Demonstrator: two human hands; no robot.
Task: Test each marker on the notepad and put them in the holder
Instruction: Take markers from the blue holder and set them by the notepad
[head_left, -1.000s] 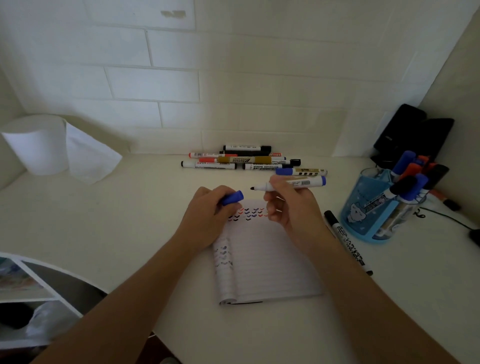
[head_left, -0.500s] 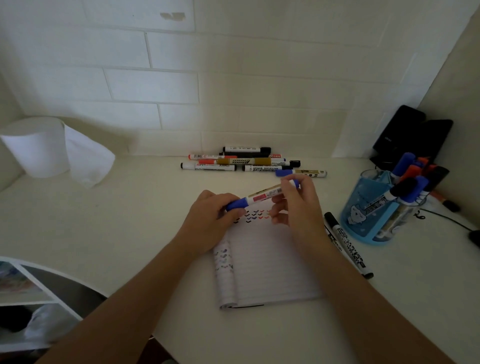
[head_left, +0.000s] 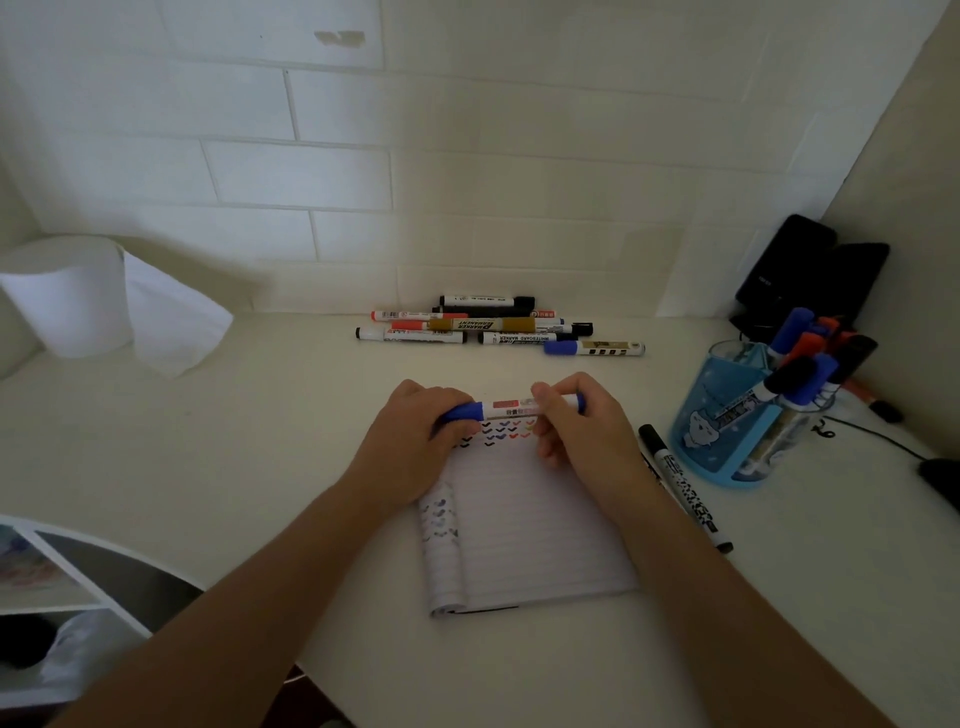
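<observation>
Capping seems in hand — left hand (head_left: 415, 441) grips the blue cap (head_left: 465, 412), right hand (head_left: 582, 436) pinches the marker (head_left: 511, 409) mid-frame above the notepad (head_left: 530, 525) — next, a carry to the holder (head_left: 719, 431) at frame right.

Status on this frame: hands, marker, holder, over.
Left grip and right grip both hold blue marker, capped, above notepad. Loose black marker beside holder.

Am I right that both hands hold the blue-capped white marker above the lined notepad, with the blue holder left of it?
No: the head view shows the blue holder right of the notepad; the left hand and right hand hold the blue-capped marker.
</observation>
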